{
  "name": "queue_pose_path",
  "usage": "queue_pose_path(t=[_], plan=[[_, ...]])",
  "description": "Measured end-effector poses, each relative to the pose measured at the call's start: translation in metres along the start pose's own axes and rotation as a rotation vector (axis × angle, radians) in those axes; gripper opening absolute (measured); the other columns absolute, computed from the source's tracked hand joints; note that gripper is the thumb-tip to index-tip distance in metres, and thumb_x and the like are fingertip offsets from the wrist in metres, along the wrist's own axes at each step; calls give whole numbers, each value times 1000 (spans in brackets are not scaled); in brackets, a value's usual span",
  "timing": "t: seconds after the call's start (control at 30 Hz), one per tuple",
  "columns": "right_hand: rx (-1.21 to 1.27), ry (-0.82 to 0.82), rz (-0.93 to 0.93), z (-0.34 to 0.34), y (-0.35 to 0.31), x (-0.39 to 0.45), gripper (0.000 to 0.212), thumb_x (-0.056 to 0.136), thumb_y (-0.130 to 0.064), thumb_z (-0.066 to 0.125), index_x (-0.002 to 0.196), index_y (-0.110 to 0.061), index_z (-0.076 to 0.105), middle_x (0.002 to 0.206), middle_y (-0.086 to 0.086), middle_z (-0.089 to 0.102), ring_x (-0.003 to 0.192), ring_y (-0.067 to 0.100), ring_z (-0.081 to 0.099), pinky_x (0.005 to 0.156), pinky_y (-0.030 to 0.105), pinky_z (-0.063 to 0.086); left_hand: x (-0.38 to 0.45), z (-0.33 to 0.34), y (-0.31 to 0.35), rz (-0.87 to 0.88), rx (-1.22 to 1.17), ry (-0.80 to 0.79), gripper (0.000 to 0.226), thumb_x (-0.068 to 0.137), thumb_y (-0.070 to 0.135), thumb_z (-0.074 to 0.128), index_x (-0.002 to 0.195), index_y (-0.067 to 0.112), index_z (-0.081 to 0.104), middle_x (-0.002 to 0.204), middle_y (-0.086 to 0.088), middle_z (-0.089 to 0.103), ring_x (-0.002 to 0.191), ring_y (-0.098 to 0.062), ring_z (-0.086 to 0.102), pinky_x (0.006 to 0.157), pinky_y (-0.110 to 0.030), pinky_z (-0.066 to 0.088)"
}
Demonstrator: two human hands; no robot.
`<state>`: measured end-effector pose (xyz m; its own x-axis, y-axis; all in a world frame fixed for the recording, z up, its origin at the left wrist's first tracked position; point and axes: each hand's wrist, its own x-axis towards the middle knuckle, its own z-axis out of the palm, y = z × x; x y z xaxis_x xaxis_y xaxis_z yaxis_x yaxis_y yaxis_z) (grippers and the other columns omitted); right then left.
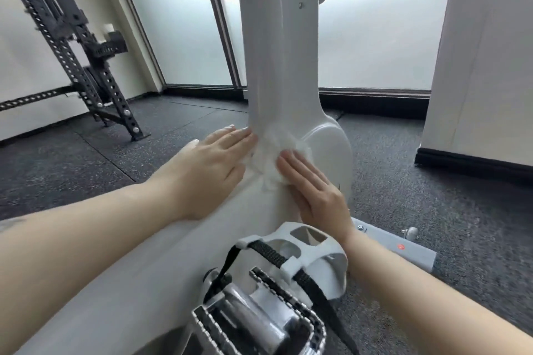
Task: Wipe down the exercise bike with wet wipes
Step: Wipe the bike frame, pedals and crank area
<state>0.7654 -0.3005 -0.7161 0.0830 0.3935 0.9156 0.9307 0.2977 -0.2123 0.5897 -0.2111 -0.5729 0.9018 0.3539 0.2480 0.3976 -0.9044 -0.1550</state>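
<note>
Right hand (313, 181) lying flat, fingers straight, pressing wet wipe (272, 153) against white bike frame (281, 66). Left hand (212, 166) resting flat at wipe's 9 o'clock, fingertips touching it. Pedal (277, 291) sitting at 6 o'clock.

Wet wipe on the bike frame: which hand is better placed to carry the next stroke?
Probably the right hand: its fingers press flat on the wet wipe. The left hand lies beside it on the bike frame.
</note>
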Motion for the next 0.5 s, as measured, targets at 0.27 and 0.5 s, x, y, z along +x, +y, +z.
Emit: queue_pose_path(t=[0.27, 0.5], plan=[[-158, -439, -229, -40, -12, 48, 74, 74, 17, 46, 140, -16, 50, 149, -5, 42, 141, 10, 33, 106, 32, 44, -13, -4, 17, -292, 115, 57, 53, 99, 50, 29, 148, 27, 31, 158, 9, 26, 145, -8, 22, 114, -37, 28], [-601, -818, -210, -42, -9, 128, 71, 89, -58, -2, 154, -31, 11, 160, -14, 7, 147, 4, -5, 118, 33, -14, -92, -5, 33, -346, 191, 20, 71, 98, 43, 28, 154, 15, -7, 161, -1, 5, 148, -25, 18, 116, -48, 15]])
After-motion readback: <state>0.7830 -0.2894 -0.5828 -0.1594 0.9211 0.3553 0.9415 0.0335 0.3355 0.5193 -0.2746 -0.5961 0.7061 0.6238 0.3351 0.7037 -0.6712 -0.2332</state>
